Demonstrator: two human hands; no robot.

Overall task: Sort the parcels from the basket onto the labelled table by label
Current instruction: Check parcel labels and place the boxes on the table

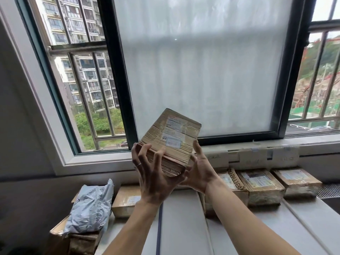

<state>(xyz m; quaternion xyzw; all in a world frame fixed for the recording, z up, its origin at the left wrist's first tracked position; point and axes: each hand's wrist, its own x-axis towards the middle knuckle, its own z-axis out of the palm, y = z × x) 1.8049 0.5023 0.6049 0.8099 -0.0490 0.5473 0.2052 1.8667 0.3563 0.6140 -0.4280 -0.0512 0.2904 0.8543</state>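
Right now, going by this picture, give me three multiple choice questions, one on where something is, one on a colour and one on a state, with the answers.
1. Where does the plastic bag lie?
A) on the window sill
B) on a cardboard box at the left
C) hung on the window bars

2. What colour is that bag?
A) grey
B) red
C) green

3. How is the parcel with the labels?
A) lying flat on the table
B) torn open
C) held up by both hands

Answers:
1 B, it rests on the box at the left edge.
2 A, its plastic is pale grey with dark print.
3 C, the left hand and right hand hold it up before the window.
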